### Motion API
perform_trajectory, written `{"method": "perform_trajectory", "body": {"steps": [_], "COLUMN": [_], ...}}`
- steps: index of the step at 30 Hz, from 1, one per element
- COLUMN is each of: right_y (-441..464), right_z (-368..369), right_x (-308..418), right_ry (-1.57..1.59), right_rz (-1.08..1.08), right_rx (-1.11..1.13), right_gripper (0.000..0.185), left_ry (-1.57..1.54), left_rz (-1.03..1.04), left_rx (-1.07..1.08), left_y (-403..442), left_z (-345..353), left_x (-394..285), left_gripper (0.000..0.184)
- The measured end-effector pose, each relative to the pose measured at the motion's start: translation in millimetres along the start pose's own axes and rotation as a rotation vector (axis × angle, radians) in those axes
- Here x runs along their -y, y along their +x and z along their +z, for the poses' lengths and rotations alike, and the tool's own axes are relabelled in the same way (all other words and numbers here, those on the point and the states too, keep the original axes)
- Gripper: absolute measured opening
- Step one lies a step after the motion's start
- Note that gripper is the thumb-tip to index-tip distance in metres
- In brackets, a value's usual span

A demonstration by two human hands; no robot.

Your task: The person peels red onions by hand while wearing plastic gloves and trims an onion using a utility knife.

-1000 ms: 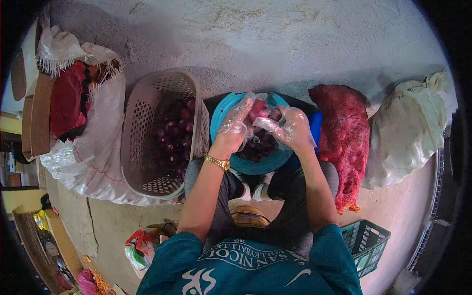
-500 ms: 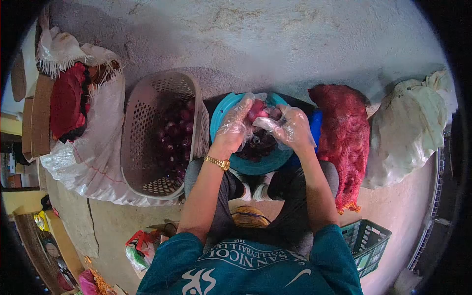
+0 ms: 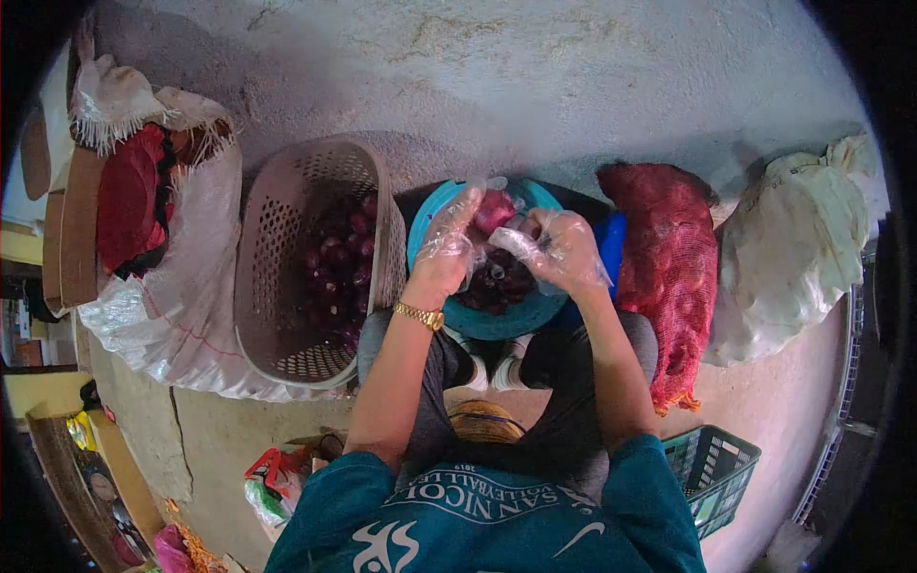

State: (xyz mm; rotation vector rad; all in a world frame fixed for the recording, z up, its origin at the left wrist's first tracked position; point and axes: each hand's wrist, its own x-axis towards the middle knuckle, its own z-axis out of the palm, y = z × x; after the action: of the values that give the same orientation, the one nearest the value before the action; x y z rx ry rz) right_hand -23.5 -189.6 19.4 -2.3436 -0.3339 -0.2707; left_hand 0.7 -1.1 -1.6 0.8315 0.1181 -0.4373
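Both hands wear clear plastic gloves over a round turquoise basin (image 3: pixel 521 323). My left hand (image 3: pixel 451 239), with a gold watch at the wrist, has its fingers curved against a red onion (image 3: pixel 494 211). On the other side, my right hand (image 3: pixel 559 246) is closed near the onion, with something pinkish at its fingertips that is too small to name. Dark red onions or skins (image 3: pixel 497 286) lie in the basin below the hands. To the left, a tall perforated basket (image 3: pixel 270 220) holds many red onions (image 3: pixel 342 263).
A full red mesh sack (image 3: pixel 659 267) and a pale sack (image 3: pixel 788 258) stand right of the basin. An open white sack (image 3: pixel 205 248) leans at the left. Behind my right elbow is a green crate (image 3: pixel 716 477); a plastic bag (image 3: pixel 272 482) lies near my left elbow.
My hands have moved slightly apart, and the onion now shows more fully between them. The basket and sacks have stayed in place.
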Motion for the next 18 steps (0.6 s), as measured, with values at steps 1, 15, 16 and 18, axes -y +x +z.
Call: {"method": "perform_trajectory", "body": {"steps": [1, 15, 16, 18], "right_y": [1.1, -0.7, -0.1, 1.1], "right_z": [-4.7, 2.2, 2.7, 2.8], "right_x": [5.3, -13.2, -12.9, -10.6], "right_ry": [0.0, 0.004, 0.004, 0.12], "right_rz": [0.0, 0.073, 0.072, 0.022], "right_rx": [0.0, 0.001, 0.001, -0.005], "right_gripper": [0.059, 0.037, 0.037, 0.042], "left_ry": [0.0, -0.008, -0.008, -0.012], "left_rz": [0.0, -0.024, -0.024, -0.011], "left_rx": [0.0, 0.062, 0.062, 0.096], "left_y": [-0.7, -2.4, -2.8, -3.3], "left_z": [0.1, 4.4, 4.6, 4.8], "left_x": [-0.8, -0.6, -1.1, -1.1], "left_gripper": [0.03, 0.033, 0.033, 0.032]}}
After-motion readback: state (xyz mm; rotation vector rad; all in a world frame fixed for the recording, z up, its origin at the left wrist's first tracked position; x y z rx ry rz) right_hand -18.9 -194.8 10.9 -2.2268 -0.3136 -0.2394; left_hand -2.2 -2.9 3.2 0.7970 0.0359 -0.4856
